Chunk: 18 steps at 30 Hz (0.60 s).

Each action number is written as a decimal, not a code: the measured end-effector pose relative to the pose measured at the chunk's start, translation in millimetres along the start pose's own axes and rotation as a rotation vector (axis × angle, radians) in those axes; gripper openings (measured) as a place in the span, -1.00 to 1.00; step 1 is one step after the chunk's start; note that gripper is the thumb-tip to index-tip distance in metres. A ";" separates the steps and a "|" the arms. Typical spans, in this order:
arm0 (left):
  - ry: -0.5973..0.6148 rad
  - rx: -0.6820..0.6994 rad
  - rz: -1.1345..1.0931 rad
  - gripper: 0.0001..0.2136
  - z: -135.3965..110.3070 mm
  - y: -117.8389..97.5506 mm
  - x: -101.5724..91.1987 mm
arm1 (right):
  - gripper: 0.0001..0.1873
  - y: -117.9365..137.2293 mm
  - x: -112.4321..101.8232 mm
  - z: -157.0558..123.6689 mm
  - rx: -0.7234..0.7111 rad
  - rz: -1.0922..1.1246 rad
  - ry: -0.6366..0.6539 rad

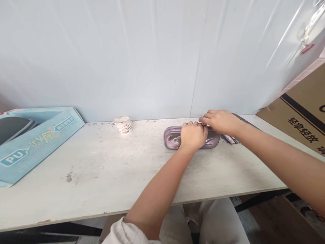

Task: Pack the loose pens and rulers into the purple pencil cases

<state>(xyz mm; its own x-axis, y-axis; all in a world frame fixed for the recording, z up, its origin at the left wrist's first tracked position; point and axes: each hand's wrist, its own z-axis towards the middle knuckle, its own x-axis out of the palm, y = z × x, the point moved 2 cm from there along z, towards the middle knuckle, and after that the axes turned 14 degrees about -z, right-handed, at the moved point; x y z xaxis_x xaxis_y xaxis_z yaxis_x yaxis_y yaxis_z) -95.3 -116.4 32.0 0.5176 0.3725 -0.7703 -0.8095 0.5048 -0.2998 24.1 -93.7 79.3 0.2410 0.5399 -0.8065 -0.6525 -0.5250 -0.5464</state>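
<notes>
A purple-pink pencil case (172, 139) with a raised shiny design stands on its long edge on the white table, its zipped side upward. My left hand (193, 135) is closed over the middle of the case, fingers wrapped over its top edge. At the upper right of the case is my right hand (219, 121), its bent fingertips close together by the zipped edge and next to the left fingers. What those fingertips pinch is hidden. Several pens or pencils (230, 139) lie just right of the case, partly under my right wrist.
A white paper cup (123, 125) with red marks stands near the wall, left of the case. An open light-blue box (43, 142) fills the table's left end. To the right is a large brown carton (299, 112). A dark flat thing (245, 121) lies behind my right forearm.
</notes>
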 end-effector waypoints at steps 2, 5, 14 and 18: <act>-0.016 0.015 -0.006 -0.60 -1.7 -1.0 -0.3 | -0.68 6.4 14.9 -8.8 0.201 0.142 -0.016; -0.015 0.017 -0.012 -0.58 -3.2 -1.0 -1.8 | -0.59 20.7 33.2 -15.5 0.398 0.333 -0.017; -0.043 -0.210 -0.047 -0.59 -17.9 57.3 -38.9 | -0.55 45.0 36.7 -5.1 0.555 0.271 -0.004; -0.177 -0.663 -0.506 -0.65 -46.4 98.7 -56.3 | -0.54 48.6 36.1 -0.9 0.550 0.292 -0.031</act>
<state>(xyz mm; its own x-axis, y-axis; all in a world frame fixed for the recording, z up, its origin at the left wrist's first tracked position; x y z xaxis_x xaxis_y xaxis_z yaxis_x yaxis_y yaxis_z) -217.1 -123.7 19.6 0.8517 0.3694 -0.3717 -0.4352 0.1032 -0.8944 1.8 -100.3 23.4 -0.0191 0.4485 -0.8936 -0.9649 -0.2423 -0.1010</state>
